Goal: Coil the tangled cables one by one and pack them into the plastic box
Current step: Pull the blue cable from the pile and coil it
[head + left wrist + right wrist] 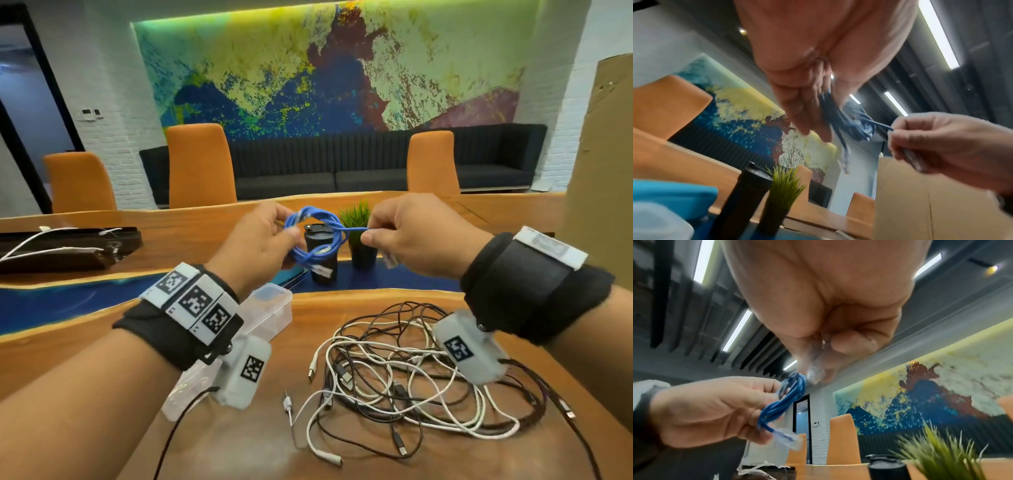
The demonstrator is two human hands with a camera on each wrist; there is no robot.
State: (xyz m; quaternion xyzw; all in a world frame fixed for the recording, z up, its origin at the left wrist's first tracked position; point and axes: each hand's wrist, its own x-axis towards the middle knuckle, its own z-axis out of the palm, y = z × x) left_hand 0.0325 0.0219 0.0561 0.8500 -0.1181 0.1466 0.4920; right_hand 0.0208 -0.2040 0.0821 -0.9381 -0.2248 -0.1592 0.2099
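Above the counter (pixel 239 445), the left hand (pixel 260 240) grips the coiled blue cable (pixel 313 236); the right hand (pixel 407 236) pinches its tail. A loose wrap could spring open before reaching the box (pixel 270 308).

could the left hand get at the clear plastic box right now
Probably not yet: the left hand is raised, its grip holding the coiled blue cable, whose end the right hand pinches. The clear plastic box lies open just beneath the left wrist, nothing covering it.
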